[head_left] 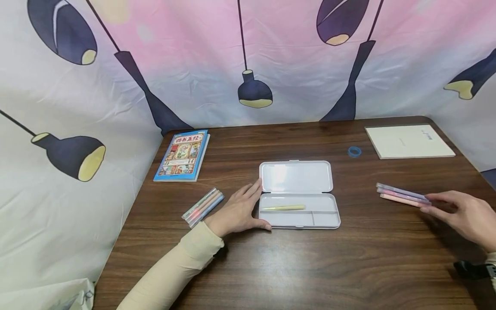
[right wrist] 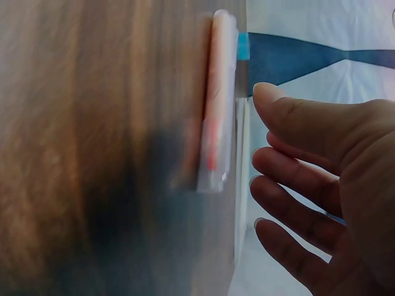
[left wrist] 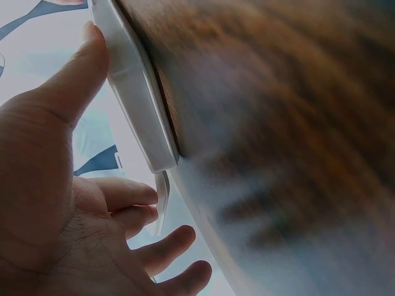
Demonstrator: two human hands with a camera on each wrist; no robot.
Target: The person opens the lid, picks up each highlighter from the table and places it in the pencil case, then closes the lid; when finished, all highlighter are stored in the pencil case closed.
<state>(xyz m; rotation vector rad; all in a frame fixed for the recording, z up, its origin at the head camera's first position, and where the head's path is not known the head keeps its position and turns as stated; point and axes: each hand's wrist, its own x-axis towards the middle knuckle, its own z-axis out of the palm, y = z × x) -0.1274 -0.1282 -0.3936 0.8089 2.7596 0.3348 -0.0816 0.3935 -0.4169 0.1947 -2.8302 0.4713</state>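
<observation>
A white pencil case (head_left: 325,218) lies unfolded on the table, a pale yellow pen (head_left: 288,207) in its upper compartment. My left hand (head_left: 240,211) rests against the case's left side, thumb at the near corner and fingers extended; the left wrist view shows this hand (left wrist: 80,185) beside the case wall (left wrist: 139,105). At the right, several purple and pink pens (head_left: 403,194) lie side by side. The fingertips of my right hand (head_left: 463,215) are at their right end. In the right wrist view a gap separates that hand (right wrist: 321,179) from the pens (right wrist: 217,98).
Several more pens (head_left: 203,206) lie beyond my left forearm on the wooden table (head_left: 294,267). A blue book (head_left: 182,155) is at the back left. A blue ring (head_left: 354,151) and a white notebook (head_left: 410,142) are at the back right, before a printed curtain (head_left: 294,56).
</observation>
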